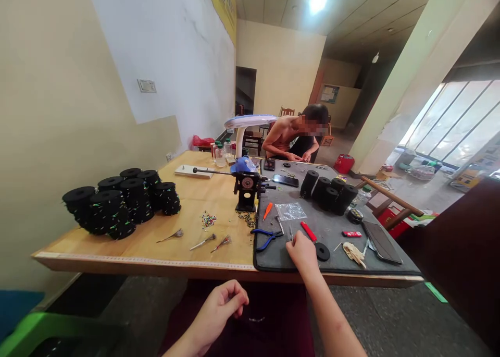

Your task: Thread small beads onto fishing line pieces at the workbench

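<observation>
My right hand (303, 254) rests on the grey mat, fingers closed round a thin metal tool (291, 234) whose tip points away from me; its kind is hard to tell. Close by lie a red marker-like stick (308, 231), a black foam disc (322, 251), blue-handled pliers (266, 238) and a clear plastic bag (291, 211). Over my lap, in front of the table edge, my left hand (219, 310) is curled with thumb and fingers pinched together. Whatever it pinches is too small to make out. A faint shiny strand (257, 319) shows to its right, against the dark clothing.
Black foam spools (111, 206) stand at the left, and more spools (328, 190) at the back right. A black winding device (247, 190) and a lamp (250, 121) stand mid-table. Beads (208, 220), an orange screwdriver (267, 211) and phones (285, 180) lie around. Another person (292, 135) sits beyond.
</observation>
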Demonstrator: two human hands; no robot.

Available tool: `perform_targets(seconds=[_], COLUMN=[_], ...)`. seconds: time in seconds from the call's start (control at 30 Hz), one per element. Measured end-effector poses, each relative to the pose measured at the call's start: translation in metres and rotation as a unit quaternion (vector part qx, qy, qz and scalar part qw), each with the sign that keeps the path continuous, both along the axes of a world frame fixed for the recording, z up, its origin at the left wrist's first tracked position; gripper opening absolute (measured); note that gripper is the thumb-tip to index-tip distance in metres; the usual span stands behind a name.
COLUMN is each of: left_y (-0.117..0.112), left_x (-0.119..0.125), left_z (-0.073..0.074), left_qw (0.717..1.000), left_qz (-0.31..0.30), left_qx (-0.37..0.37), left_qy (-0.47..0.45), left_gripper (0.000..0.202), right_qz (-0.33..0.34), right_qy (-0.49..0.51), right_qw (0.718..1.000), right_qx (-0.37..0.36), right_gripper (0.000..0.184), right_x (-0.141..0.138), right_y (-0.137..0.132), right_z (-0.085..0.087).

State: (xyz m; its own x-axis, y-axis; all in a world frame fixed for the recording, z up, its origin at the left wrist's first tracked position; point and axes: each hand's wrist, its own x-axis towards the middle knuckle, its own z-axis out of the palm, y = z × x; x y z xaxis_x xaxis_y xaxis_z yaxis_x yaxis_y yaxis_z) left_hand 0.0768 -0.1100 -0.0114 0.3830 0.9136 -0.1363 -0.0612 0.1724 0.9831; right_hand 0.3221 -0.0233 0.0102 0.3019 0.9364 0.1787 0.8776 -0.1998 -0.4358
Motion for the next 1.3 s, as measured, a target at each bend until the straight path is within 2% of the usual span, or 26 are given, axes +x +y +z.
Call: perform_targets(seconds=[0.07,0.13,0.2,0.23,0.3,0.37,0.63,0.77,0.87,0.93,1.0,1.1,1.17,1.23,1.3], left_y=[-0.002,-0.004,-0.006,-0.006,-0.007,-0.007,-0.009,-0.01,-0.009,-0.009,-0.008,-0.009,-0.01,-0.012,-0.013], left_x=[0.0,0.0,0.001,0.002,0.002,0.003,0.004,0.004,0.005,0.005,0.004,0.003,0.003,0.003,0.005], left_z=[-0.002,-0.005,-0.007,-0.007,-0.006,-0.004,-0.004,-0.003,0.0,0.001,0.001,0.001,0.001,0.003,0.004], left_qw=[1.0,1.0,1.0,1.0,1.0,1.0,0.999,0.998,0.998,0.998,0.998,0.999,0.999,0.999,0.999], left_qz=[-0.002,-0.005,-0.009,-0.012,-0.017,-0.02,-0.038,-0.043,-0.042,-0.039,-0.036,-0.037,-0.035,-0.033,-0.03], left_qx=[-0.005,-0.008,-0.009,-0.007,-0.003,0.0,-0.001,-0.002,-0.001,-0.003,-0.006,-0.012,-0.022,-0.034,-0.043], left_qy=[-0.002,0.001,0.006,0.009,0.015,0.018,0.029,0.042,0.046,0.046,0.042,0.034,0.026,0.012,-0.007], left_gripper=[0.032,0.032,0.032,0.031,0.03,0.029,0.029,0.028,0.026,0.026,0.027,0.028,0.029,0.031,0.032], right_qz=[0.005,0.039,0.142,0.176,0.225,0.242,0.247,0.237,0.237,0.243,0.251,0.25,0.248,0.258,0.283], right_qy=[0.029,0.085,0.262,0.317,0.383,0.41,0.46,0.446,0.451,0.437,0.386,0.236,0.119,0.011,-0.069], right_qw=[1.0,0.995,0.953,0.931,0.896,0.878,0.846,0.856,0.854,0.86,0.884,0.939,0.961,0.965,0.956], right_qx=[0.006,0.015,0.05,0.046,-0.013,-0.058,-0.108,-0.11,-0.106,-0.098,-0.078,-0.02,0.015,0.038,0.044], right_gripper=[0.009,0.01,0.009,0.007,0.01,0.019,0.021,0.017,0.016,0.017,0.016,0.013,0.013,0.015,0.014], right_x=[0.003,-0.001,-0.013,-0.02,-0.036,-0.05,-0.07,-0.073,-0.074,-0.072,-0.066,-0.049,-0.035,-0.021,-0.011], right_y=[-0.015,-0.038,-0.065,-0.078,-0.099,-0.111,-0.11,-0.107,-0.107,-0.107,-0.106,-0.095,-0.079,-0.059,-0.04], right_z=[-0.001,-0.004,-0.01,-0.014,-0.02,-0.025,-0.021,-0.018,-0.019,-0.021,-0.021,-0.018,-0.013,-0.006,0.0])
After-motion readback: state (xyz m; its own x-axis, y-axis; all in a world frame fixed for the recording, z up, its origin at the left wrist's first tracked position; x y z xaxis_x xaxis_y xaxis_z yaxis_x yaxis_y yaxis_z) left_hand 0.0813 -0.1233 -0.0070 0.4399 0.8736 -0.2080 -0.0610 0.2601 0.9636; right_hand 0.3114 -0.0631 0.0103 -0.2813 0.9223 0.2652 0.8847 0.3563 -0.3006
